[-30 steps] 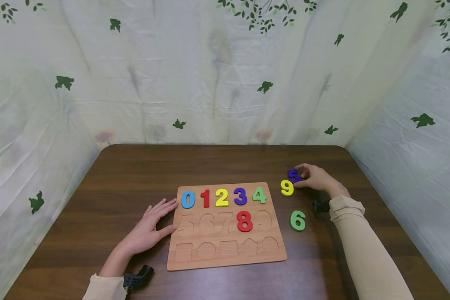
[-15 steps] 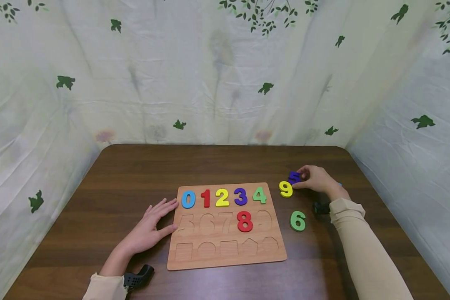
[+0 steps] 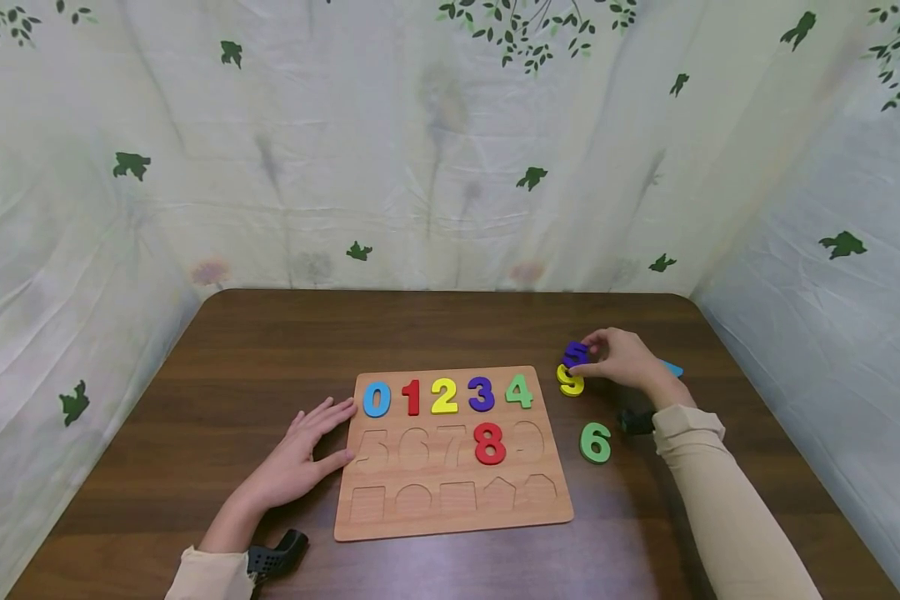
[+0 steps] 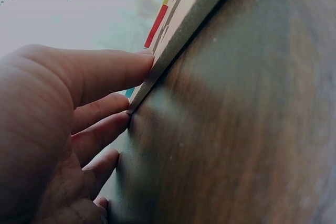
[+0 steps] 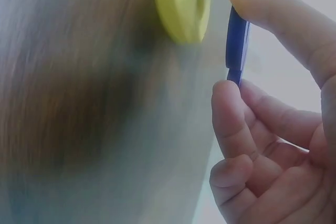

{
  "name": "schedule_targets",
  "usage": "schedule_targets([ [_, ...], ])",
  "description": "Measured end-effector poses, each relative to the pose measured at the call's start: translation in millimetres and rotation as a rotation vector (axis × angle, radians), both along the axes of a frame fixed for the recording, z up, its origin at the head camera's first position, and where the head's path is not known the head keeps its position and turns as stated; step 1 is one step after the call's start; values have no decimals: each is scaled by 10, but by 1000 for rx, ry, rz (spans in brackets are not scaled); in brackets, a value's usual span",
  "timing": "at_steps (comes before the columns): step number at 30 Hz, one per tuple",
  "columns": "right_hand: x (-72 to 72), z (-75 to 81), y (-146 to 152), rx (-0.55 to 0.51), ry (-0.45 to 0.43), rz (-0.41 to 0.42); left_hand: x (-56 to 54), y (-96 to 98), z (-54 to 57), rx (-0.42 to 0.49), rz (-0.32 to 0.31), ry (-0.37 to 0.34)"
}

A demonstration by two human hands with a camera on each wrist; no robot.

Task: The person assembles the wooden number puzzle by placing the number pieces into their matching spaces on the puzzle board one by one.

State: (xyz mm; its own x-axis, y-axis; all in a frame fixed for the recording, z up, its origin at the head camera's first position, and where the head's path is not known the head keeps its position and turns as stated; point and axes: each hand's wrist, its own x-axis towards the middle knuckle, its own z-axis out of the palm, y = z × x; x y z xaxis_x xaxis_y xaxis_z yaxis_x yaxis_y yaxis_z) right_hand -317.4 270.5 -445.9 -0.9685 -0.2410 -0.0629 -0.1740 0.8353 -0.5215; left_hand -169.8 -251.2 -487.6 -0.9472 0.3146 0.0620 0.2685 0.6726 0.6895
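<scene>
While the left hand, fingers extended, touches the left edge of the wooden board, the right hand pinches the purple 5 just off the board's far right corner; yellow 9 and green 6 right of the board; blue piece farther right, mostly hidden, shape uncertain

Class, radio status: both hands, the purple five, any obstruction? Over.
Left hand touching wooden board. Right hand pinching purple five, held above table. Possible obstruction: yellow nine close by.
</scene>
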Motion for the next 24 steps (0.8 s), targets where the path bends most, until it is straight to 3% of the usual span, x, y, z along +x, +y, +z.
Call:
schedule_targets([
  [16,131,110,-449,-9,-7,85,8,-9,8,2,-3,7],
  [24,237,142,-656,-73,-14,111,-1,-6,-12,2,-6,7],
])
